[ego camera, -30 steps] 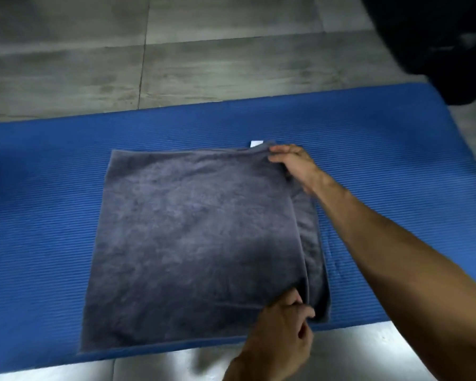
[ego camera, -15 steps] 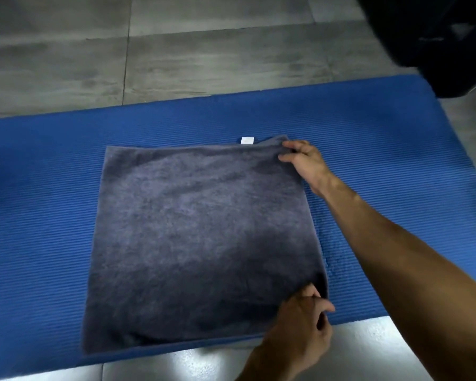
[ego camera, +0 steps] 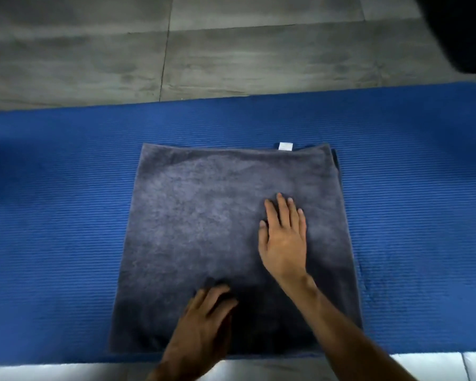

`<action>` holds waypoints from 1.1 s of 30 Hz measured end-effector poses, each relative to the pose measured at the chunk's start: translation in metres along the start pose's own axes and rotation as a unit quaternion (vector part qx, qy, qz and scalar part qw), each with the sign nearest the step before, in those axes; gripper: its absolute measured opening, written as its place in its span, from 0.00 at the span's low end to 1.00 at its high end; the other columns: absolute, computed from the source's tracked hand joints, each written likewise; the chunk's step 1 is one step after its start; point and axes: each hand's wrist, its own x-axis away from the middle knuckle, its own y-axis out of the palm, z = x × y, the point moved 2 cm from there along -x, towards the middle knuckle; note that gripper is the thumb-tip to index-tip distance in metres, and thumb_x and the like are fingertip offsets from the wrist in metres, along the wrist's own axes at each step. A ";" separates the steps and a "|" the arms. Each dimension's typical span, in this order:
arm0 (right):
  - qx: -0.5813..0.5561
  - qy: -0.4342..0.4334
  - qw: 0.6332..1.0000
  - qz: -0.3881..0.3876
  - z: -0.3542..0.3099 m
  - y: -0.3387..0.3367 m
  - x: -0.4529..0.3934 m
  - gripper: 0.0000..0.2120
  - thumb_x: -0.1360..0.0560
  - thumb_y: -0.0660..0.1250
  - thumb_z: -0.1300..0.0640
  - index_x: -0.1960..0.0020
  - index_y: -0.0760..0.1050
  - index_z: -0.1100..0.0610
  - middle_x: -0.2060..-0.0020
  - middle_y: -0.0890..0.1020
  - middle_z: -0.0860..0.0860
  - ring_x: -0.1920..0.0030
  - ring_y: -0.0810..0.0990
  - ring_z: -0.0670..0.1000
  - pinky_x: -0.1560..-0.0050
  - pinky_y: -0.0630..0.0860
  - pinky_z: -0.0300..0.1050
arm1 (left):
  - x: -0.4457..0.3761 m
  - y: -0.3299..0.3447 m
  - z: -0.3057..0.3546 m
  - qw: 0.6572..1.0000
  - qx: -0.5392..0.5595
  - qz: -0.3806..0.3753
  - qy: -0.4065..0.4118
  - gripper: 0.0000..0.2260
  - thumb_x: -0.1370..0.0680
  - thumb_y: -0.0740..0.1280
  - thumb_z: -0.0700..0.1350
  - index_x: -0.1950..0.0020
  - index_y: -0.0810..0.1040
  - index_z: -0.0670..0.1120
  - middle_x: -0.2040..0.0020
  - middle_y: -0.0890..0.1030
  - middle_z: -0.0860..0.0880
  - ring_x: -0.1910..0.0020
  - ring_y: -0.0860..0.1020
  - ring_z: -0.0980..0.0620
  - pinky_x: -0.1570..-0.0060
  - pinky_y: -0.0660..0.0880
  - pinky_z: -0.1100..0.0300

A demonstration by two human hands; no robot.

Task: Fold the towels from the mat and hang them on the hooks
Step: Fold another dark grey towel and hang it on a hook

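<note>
A dark grey towel (ego camera: 204, 229) lies folded flat in a rough square on the blue mat (ego camera: 52, 202), with a small white label (ego camera: 285, 146) at its far edge. My right hand (ego camera: 285, 237) lies flat on the towel's right half, fingers straight and pointing away from me. Closer to me, my left hand (ego camera: 206, 323) rests palm down on the towel near its near edge, fingers spread and relaxed. Neither hand holds any cloth. No hooks are in view.
Grey floor tiles (ego camera: 231, 50) stretch beyond the mat's far edge. A dark object (ego camera: 465, 31) fills the top right corner. A pale, shiny strip of floor (ego camera: 66, 372) runs along the mat's near edge.
Both hands let go of the towel's right-hand corners and moved inward onto its top. They now lie flat on the cloth. The view shifted so the towel sits more central.
</note>
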 end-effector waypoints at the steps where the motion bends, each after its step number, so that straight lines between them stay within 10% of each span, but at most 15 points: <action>1: 0.037 -0.001 0.999 -0.012 0.003 0.004 0.004 0.24 0.20 0.53 0.50 0.25 0.64 0.54 0.25 0.64 0.55 0.25 0.61 0.59 0.25 0.56 0.59 | -0.005 -0.010 -0.007 1.000 0.008 0.011 0.016 0.12 0.26 0.63 0.47 0.43 0.77 0.50 0.39 0.75 0.50 0.46 0.77 0.47 0.45 0.76 0.55; 10: 0.105 0.005 0.993 -0.047 0.003 0.005 0.003 0.28 0.20 0.53 0.45 0.22 0.58 0.52 0.22 0.58 0.54 0.22 0.55 0.58 0.24 0.52 0.59 | -0.195 -0.067 -0.102 0.979 -0.127 -0.077 -0.143 0.28 0.22 0.51 0.55 0.22 0.55 0.54 0.21 0.52 0.47 0.23 0.52 0.43 0.27 0.54 0.38; 16: 0.119 0.005 0.992 -0.050 0.001 0.008 -0.004 0.28 0.20 0.52 0.44 0.22 0.59 0.53 0.22 0.58 0.54 0.22 0.55 0.59 0.24 0.53 0.60 | -0.239 -0.098 -0.152 0.947 -0.111 -0.205 -0.220 0.24 0.19 0.47 0.62 0.24 0.41 0.66 0.22 0.34 0.54 0.24 0.32 0.47 0.27 0.35 0.41; 21: 0.125 0.000 0.991 -0.045 0.000 0.007 -0.005 0.28 0.20 0.52 0.44 0.22 0.59 0.52 0.22 0.59 0.55 0.23 0.56 0.59 0.25 0.53 0.60 | -0.184 -0.086 -0.132 0.973 -0.114 -0.025 -0.199 0.26 0.18 0.48 0.59 0.21 0.50 0.56 0.20 0.46 0.46 0.22 0.44 0.43 0.25 0.43 0.42; 33: 0.134 -0.002 0.987 -0.084 -0.003 0.005 -0.005 0.30 0.19 0.50 0.41 0.21 0.52 0.51 0.21 0.54 0.55 0.22 0.52 0.60 0.24 0.47 0.61 | 0.050 -0.046 -0.104 0.958 -0.122 -0.006 -0.259 0.29 0.19 0.43 0.61 0.24 0.63 0.48 0.22 0.59 0.44 0.24 0.57 0.42 0.28 0.54 0.45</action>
